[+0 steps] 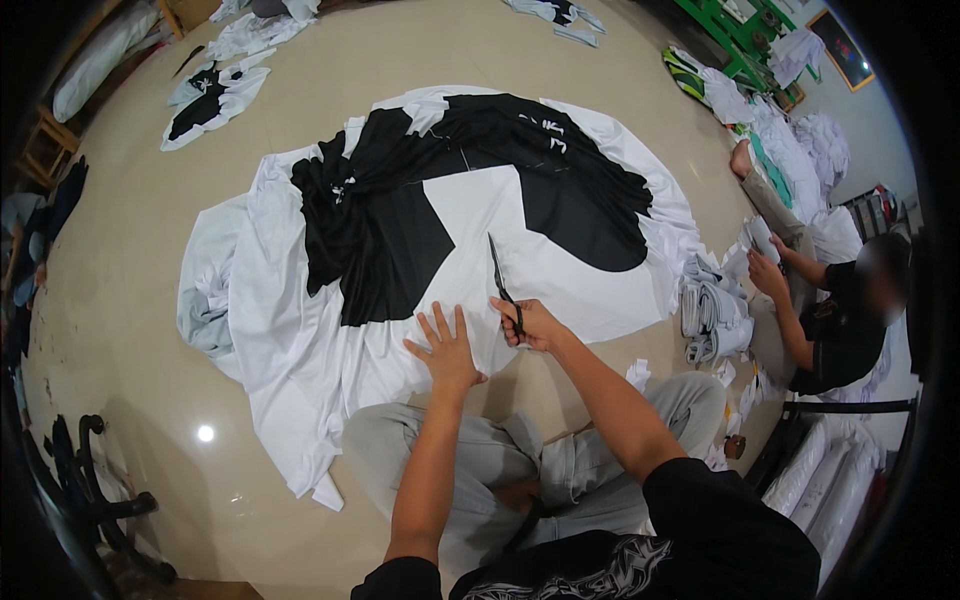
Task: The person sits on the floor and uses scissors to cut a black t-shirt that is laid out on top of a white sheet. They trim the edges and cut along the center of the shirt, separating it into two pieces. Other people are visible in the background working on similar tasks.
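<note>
A large spread of white fabric [650, 290] with black panels [390, 250] lies rumpled on the floor before me. My left hand [445, 355] presses on the white cloth, fingers spread. To its right, my right hand [530, 325] grips black-handled scissors [505, 290] by the handles, their long blades lying along the white cloth and pointing away from me, up toward the white panel between the black areas.
Another person [830, 320] sits at the right, holding pale material, beside folded cloth bundles [710, 310] and white piles. A chair base [110, 510] stands lower left. Smaller cloth pieces [215, 100] lie farther back, and a green frame [730, 40] stands back right.
</note>
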`<action>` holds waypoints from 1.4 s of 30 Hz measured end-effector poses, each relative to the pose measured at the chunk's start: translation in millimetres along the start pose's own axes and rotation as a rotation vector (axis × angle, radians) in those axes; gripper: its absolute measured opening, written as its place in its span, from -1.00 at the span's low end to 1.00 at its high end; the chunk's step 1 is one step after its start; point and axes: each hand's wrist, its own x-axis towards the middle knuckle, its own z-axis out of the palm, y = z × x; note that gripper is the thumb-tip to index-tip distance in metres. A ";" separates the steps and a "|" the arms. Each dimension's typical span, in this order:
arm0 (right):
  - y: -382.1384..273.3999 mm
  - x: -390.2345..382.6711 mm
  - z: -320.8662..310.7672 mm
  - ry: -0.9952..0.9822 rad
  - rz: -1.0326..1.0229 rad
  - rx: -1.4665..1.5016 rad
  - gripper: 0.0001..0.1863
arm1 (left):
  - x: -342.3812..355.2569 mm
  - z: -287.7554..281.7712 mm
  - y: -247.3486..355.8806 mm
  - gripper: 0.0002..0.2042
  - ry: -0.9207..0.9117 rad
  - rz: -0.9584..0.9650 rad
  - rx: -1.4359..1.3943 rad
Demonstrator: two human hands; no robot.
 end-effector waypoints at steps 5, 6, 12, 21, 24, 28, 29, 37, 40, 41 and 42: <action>-48.1 18.1 4.8 -0.062 -0.027 0.177 -0.46 | 1.3 1.6 -1.9 0.49 0.006 0.009 -0.026; -59.8 18.3 9.2 -0.013 -0.017 0.163 -0.47 | 2.2 1.7 -2.3 0.50 0.010 0.010 -0.022; -53.4 32.2 0.9 0.006 -0.043 -0.033 -0.47 | 1.3 7.7 -3.1 0.48 0.051 0.025 -0.008; -70.9 59.7 -5.0 -0.028 -0.048 -0.051 -0.51 | 2.0 7.7 -0.5 0.49 0.064 0.006 0.011; -79.0 62.4 -3.6 -0.070 -0.009 0.026 -0.50 | 2.1 18.1 -7.8 0.48 0.108 0.006 0.033; -97.9 81.4 -11.8 -0.070 -0.029 0.036 -0.51 | 8.4 28.3 -0.8 0.42 0.131 0.018 0.072; -105.8 88.6 -21.6 -0.057 -0.050 0.004 -0.51 | 11.5 29.6 3.8 0.37 0.112 0.028 0.055; -28.8 -16.9 -21.8 0.495 -0.647 -0.871 -0.37 | 1.2 8.4 -8.7 0.31 -0.005 -0.016 0.012; 29.2 -35.4 -82.8 0.640 -1.013 -0.977 -0.35 | 3.0 16.6 2.5 0.20 0.027 0.029 -0.003; 39.8 -47.3 -95.6 0.646 -1.002 -1.026 -0.33 | -3.5 16.2 5.6 0.11 0.023 0.071 0.022; 44.4 -61.0 -94.9 0.583 -0.784 -1.079 -0.30 | -18.5 24.9 2.6 0.02 -0.004 0.091 0.048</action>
